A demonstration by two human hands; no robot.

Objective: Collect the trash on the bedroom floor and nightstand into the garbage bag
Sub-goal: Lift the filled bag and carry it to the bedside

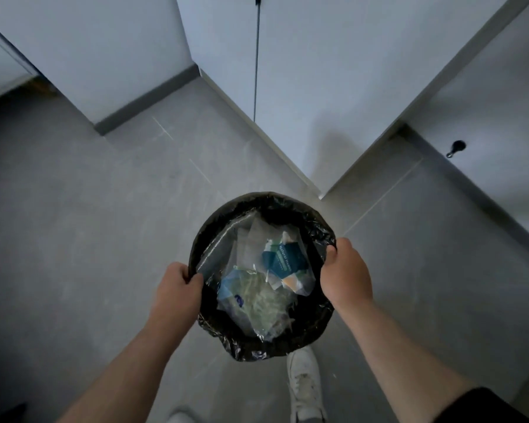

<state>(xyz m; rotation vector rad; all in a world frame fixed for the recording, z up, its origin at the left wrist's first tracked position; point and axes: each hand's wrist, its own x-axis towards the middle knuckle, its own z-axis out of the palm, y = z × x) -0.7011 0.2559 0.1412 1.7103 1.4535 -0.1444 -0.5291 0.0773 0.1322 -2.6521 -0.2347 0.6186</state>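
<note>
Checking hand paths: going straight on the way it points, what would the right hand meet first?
The right hand grips the rim of the garbage bag; beyond it, probably the blue packet inside, though depth is unclear.

Bag [313,227]: thin black plastic film, glossy, crinkled. Wrappers [254,300] inside: clear plastic, shiny, creased; carton [283,259] printed card, matt. Floor [104,209]: grey tile, smooth, matt. Doors [333,71]: white, smooth, flat finish. Shoe [304,383]: white, scuffed.

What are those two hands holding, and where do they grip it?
A black garbage bag, held open by its rim: left hand grips the left edge, right hand the right edge.
</note>
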